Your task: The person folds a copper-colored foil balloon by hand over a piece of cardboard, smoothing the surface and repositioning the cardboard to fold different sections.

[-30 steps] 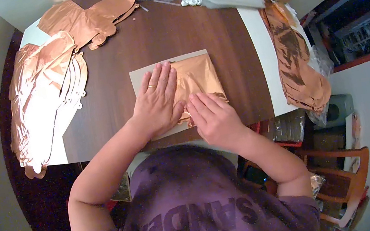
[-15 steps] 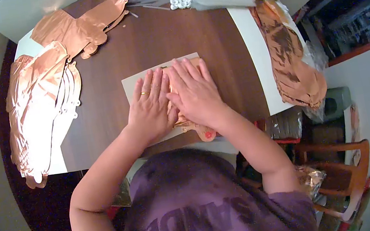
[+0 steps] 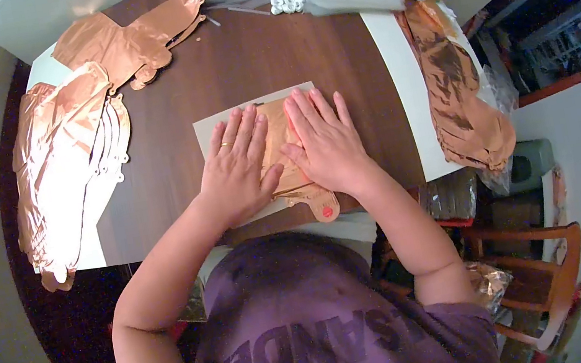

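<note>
The folded copper foil balloon (image 3: 284, 153) is lying on a grey card (image 3: 208, 130) near the desk (image 3: 245, 57) edge, its tab now poking out below the palms. The right hand (image 3: 327, 145) is sitting slightly further right than half a second ago. Both it and the left hand (image 3: 235, 168) are pressing flat, fingers spread, gripping nothing.

The head camera is looking steeply down from above the brown table (image 3: 224, 69). It is sitting close over it, facing forward past the person's chest.
</note>
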A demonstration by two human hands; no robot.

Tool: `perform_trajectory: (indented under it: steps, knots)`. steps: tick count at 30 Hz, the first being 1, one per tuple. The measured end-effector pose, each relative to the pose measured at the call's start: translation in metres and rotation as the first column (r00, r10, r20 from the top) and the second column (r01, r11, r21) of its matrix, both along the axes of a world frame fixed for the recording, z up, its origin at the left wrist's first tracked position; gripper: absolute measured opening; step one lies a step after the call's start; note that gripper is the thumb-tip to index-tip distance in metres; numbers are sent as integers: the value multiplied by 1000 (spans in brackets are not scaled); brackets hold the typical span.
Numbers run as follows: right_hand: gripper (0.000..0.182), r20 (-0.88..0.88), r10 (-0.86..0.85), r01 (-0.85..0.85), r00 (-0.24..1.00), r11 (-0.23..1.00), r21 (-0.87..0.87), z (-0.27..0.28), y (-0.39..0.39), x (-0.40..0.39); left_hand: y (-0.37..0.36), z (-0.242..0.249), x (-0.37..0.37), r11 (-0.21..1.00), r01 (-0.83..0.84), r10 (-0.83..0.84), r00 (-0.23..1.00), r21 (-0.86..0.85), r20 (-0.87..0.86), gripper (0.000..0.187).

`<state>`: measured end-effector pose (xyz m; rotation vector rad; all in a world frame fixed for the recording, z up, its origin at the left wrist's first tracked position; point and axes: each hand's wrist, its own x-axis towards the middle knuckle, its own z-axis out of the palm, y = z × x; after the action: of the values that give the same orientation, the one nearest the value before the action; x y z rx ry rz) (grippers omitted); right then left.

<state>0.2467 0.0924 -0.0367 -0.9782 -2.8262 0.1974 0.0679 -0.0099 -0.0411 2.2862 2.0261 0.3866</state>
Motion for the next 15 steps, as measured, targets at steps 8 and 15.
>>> perform_trajectory:
  steps: [8,15]
  knots:
    - [39,-653,-222,88,724,969,-232,18,13,40,1,5,-21,999,46,-47,966,10,256,74]
    - [24,-181,-576,220,797,556,-802,44,-34,90,11,23,-10,996,-2,-15,982,88,188,67]
